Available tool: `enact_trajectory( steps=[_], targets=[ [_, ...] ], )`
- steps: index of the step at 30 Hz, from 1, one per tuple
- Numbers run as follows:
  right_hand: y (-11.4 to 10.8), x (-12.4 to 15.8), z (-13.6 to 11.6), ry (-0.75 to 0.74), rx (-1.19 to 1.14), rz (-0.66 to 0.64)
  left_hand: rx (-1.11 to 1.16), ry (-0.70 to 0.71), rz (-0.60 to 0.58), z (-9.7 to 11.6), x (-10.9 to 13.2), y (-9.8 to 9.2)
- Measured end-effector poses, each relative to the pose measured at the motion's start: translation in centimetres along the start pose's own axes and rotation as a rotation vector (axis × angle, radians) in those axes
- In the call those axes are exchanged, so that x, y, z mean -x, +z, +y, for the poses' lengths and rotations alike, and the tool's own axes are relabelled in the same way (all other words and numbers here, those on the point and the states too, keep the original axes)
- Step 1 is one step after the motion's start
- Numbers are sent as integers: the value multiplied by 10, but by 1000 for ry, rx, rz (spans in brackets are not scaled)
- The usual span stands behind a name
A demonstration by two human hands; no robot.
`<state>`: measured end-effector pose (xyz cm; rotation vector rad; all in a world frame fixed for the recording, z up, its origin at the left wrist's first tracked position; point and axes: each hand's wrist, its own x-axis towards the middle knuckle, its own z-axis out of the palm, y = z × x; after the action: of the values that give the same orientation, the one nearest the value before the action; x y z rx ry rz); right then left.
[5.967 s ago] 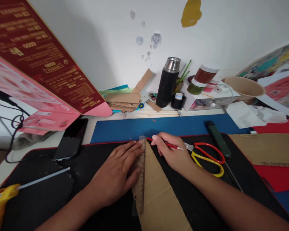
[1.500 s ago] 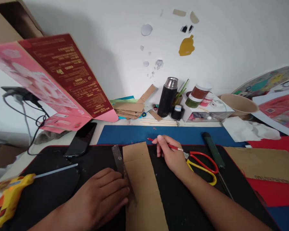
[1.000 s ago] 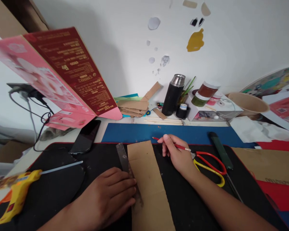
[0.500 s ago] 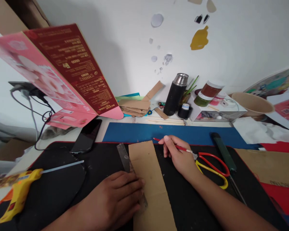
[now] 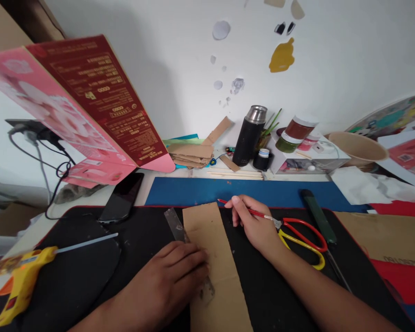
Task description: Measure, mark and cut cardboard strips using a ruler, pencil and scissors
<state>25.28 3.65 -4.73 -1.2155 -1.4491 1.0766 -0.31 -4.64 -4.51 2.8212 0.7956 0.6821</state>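
Note:
A strip of brown cardboard (image 5: pixel 219 258) lies lengthwise in front of me on the black mat. My left hand (image 5: pixel 173 274) is closed over a clear ruler (image 5: pixel 174 223) and presses it down along the cardboard's left side. The ruler slants, its far end on the mat and its near end over the cardboard; its middle is hidden under the fingers. To the right of the strip, my right hand (image 5: pixel 256 226) grips a red pencil (image 5: pixel 261 214), its tip pointing left, above the strip's far end. Scissors (image 5: pixel 306 240) with red and yellow handles lie beside that hand.
A yellow glue gun (image 5: pixel 26 281) and a phone (image 5: pixel 122 198) lie on the left. A pink and red box (image 5: pixel 100 101) stands behind them. At the back are a black thermos (image 5: pixel 249 138) and paint jars (image 5: pixel 293 133). A green cutter (image 5: pixel 318 216) lies right of the scissors.
The ruler has turned slightly under my left hand, its near end now further over the cardboard. My right hand keeps the pencil in almost the same place. The whole view has shifted a little.

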Motion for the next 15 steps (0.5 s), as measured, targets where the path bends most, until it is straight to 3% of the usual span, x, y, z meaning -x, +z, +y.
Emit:
enact_trajectory(
  steps=[15],
  targets=[
    [1, 3, 7, -66, 78, -25, -43, -4, -75, -1, -1, -2]
  ],
)
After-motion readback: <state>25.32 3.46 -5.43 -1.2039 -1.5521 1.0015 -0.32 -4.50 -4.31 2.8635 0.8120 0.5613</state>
